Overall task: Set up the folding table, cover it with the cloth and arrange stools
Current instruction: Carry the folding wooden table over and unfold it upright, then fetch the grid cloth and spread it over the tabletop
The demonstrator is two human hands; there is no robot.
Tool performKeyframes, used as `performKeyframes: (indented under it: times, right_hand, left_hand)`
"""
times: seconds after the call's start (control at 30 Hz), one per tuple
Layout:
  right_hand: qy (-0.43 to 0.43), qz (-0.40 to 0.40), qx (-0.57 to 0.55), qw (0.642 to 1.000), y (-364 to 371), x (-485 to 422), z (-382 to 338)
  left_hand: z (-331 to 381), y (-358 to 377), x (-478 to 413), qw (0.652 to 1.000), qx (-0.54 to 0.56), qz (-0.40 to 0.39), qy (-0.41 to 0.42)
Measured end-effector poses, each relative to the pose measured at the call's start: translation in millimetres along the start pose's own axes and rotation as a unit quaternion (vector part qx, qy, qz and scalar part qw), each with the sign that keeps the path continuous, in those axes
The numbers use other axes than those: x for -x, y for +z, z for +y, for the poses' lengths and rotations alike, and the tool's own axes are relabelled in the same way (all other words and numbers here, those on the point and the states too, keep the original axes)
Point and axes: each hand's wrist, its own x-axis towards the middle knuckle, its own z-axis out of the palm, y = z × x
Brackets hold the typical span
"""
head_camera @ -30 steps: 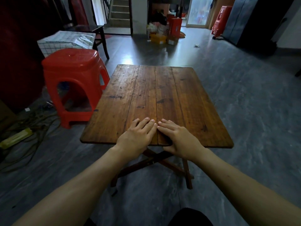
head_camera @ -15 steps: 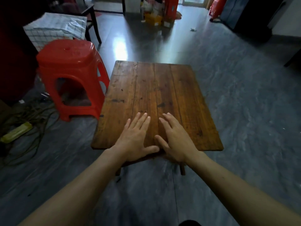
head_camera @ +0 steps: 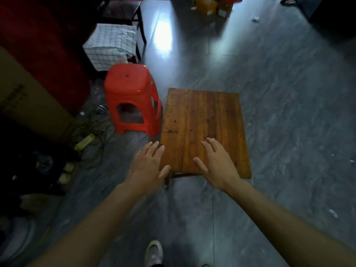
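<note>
The wooden folding table (head_camera: 204, 120) stands unfolded on the grey floor, its plank top bare. My left hand (head_camera: 148, 166) hovers flat above the table's near left corner, fingers straight, holding nothing. My right hand (head_camera: 217, 162) is spread flat over the near part of the tabletop, also holding nothing; I cannot tell if it touches the wood. A red plastic stool (head_camera: 131, 97) stands just left of the table. Behind the stool, a white checked cloth (head_camera: 111, 45) lies draped over something.
A dark chair (head_camera: 123, 14) stands behind the cloth. A large cardboard box (head_camera: 28, 105), tangled cables and a yellow power strip (head_camera: 84, 141) lie on the left. Boxes (head_camera: 210, 4) sit at the far end. My shoe (head_camera: 154, 253) shows at the bottom.
Both hands lifted from pressing together on the tabletop and moved apart. The view rose and turned left, so the table now looks smaller and sits to the right.
</note>
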Motion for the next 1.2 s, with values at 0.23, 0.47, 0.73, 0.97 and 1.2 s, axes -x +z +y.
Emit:
performKeyframes:
  times: [0.23, 0.47, 0.73, 0.97, 1.2]
  right_hand:
    - [0.059, -0.018, -0.009, 0.998, -18.2, -13.1, -86.4]
    - [0.103, 0.004, -0.024, 0.994, -19.8, -36.1, -156.9]
    - [0.146, 0.026, -0.043, 0.988, 1.7, -95.4, -168.3]
    - [0.262, 0.031, -0.099, 0.959, 14.7, -181.4, -138.8]
    - [0.349, 0.052, -0.135, 0.926, 20.7, -249.6, -137.8]
  left_hand:
    - [-69.7, -73.0, 26.7, 1.0, -0.011, -0.002, -0.003]
    - [-128.9, -116.8, 15.4, 0.997, -0.058, -0.015, 0.056]
    - [-153.3, -121.7, -60.6, 0.989, -0.069, -0.02, 0.132]
    - [-167.3, -121.2, -177.9, 0.964, -0.128, -0.098, 0.213]
    - [-173.2, -136.3, -286.6, 0.94, -0.136, -0.13, 0.286]
